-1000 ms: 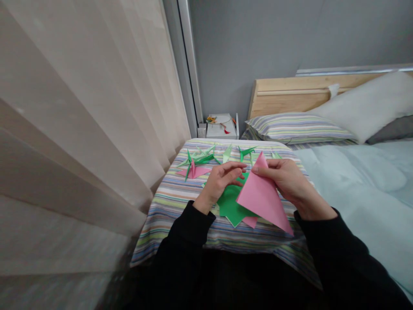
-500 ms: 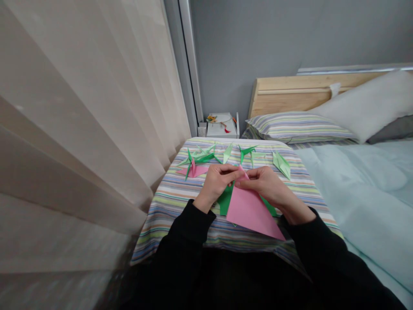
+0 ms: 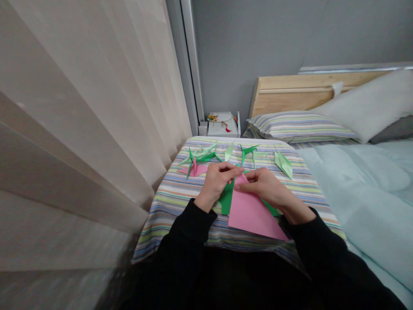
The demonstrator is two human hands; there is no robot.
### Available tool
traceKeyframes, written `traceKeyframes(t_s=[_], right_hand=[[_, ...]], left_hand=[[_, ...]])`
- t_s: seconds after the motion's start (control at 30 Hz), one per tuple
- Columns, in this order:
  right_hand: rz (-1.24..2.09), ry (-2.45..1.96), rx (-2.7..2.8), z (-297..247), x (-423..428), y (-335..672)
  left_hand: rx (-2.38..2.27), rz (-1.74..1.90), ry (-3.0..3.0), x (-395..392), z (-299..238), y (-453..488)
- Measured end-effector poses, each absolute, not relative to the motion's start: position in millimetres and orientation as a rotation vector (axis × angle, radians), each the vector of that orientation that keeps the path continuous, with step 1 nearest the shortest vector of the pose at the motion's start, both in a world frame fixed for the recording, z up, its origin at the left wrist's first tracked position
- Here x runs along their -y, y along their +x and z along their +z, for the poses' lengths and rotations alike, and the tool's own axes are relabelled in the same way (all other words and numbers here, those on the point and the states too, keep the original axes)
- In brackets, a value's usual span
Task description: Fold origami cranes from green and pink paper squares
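Well, a triangle of pink origami paper (image 3: 253, 215) lies at lower centre of the frame, partly over a green origami sheet (image 3: 226, 199). The right hand (image 3: 264, 186) pinches the triangle's upper corner between thumb and fingers. The left hand (image 3: 217, 181) sits curled just beside it, its fingertips at that same corner; whether they grip it can't be told. Farther up, green paper cranes (image 3: 201, 157), a pink paper crane (image 3: 193, 169) and a pale green crane (image 3: 283, 164) rest on a striped blanket (image 3: 222, 234) — a pale curtain (image 3: 80, 129) hangs along its left side.
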State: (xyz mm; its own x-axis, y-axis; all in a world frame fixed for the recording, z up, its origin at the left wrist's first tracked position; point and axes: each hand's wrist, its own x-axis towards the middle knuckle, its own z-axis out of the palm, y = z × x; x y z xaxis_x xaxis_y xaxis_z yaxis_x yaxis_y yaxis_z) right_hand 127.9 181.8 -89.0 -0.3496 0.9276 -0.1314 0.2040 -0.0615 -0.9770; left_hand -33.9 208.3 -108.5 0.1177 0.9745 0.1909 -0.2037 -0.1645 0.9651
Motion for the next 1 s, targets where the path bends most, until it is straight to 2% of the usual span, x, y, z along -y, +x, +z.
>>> traceKeyframes(t_s=[0.33, 0.73, 0.9, 1.0], right_hand=[[1.253, -1.228, 1.616, -97.2, -181.8, 124.8], [1.282, -1.293, 1.624, -96.7, -178.5, 128.8], [1.240, -1.290, 1.578, -94.3, -179.4, 130.1], [1.237, -1.262, 1.605, -92.8, -180.8, 129.7]], left_hand=[[-0.865, 1.339, 1.256, -209.3, -109.7, -34.7], [-0.812, 1.453, 1.049, -212.9, -111.7, -36.3], [-0.725, 1.272, 1.208, -210.3, -112.3, -35.7], [-0.746, 1.281, 1.252, -210.2, -114.0, -36.0]])
